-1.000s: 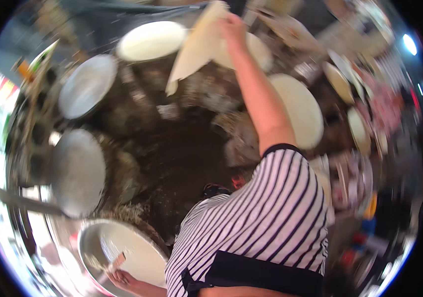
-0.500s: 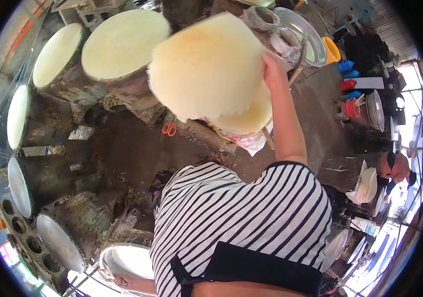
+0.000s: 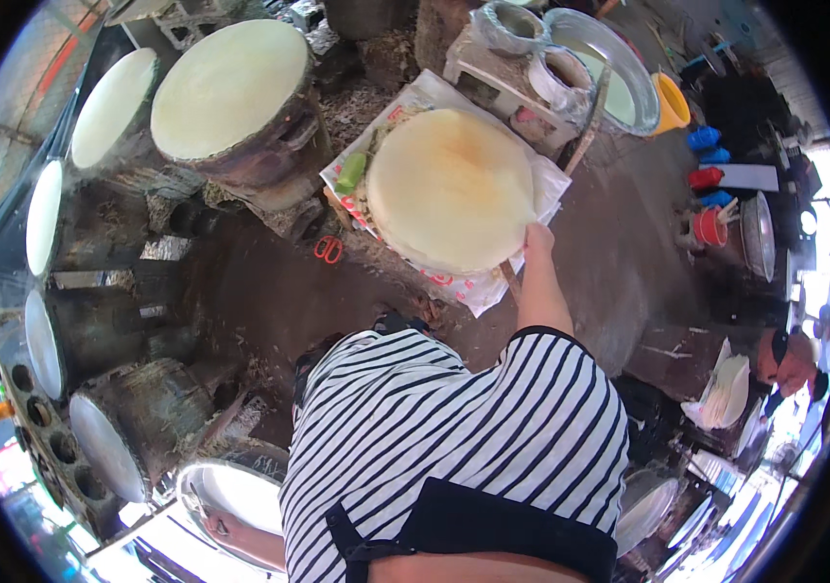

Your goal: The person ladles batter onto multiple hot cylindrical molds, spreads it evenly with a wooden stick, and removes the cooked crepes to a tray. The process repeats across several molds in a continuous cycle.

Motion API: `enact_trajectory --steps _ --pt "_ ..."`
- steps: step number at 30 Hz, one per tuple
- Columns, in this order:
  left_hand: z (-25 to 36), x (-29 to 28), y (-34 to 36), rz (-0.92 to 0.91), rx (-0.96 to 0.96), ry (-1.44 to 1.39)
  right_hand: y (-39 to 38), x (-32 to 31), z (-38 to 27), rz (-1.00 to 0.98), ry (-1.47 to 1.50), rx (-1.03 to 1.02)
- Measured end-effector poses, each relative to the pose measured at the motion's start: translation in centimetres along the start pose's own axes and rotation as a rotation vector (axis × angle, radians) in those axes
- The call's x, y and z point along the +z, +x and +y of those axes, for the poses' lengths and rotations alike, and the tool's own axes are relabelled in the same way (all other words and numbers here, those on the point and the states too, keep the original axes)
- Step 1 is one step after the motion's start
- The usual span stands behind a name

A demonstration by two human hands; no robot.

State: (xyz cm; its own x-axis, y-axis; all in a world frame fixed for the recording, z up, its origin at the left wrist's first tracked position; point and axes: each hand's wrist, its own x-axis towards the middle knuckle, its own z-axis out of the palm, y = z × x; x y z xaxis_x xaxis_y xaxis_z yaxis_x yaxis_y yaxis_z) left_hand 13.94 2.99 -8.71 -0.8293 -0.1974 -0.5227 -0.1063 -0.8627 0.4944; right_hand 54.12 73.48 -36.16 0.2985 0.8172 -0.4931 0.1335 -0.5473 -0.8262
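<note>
My right hand (image 3: 538, 239) is closed at the near right edge of a thin round pancake (image 3: 449, 189), pale with a browned patch. The pancake lies flat on a white plastic sheet with red print (image 3: 541, 185), any layers beneath it mostly hidden. Beside its left edge rests a crumpled green piece (image 3: 350, 173). At the lower left, my left hand (image 3: 224, 528) is over a wide white pan (image 3: 255, 491); its fingers look curled around something too small to make out. Two round griddles, one large (image 3: 230, 89) and another (image 3: 114, 109), stand at the upper left, covered in pale batter.
More round griddles (image 3: 109, 449) on sooty stoves curve down the left side. Orange-handled scissors (image 3: 328, 250) lie on the ground. Past the pancake are plastic-wrapped pots (image 3: 510, 29), a metal basin (image 3: 643, 92) and a yellow bucket (image 3: 670, 102). Another person (image 3: 789, 364) is at far right.
My right hand has come down and nearer, and the pancake it held up now lies flat on the plastic sheet. The left hand has shifted slightly up and left.
</note>
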Motion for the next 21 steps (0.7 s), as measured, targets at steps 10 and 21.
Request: enact_trajectory --steps 10,21 --pt "3.9 -3.2 -0.6 -0.058 -0.033 -0.380 -11.8 5.3 -8.4 0.450 -0.801 -0.376" --pt "7.5 -9.5 2.5 -0.053 0.144 -0.454 -32.5 36.5 -0.7 -0.948 -0.834 -1.038"
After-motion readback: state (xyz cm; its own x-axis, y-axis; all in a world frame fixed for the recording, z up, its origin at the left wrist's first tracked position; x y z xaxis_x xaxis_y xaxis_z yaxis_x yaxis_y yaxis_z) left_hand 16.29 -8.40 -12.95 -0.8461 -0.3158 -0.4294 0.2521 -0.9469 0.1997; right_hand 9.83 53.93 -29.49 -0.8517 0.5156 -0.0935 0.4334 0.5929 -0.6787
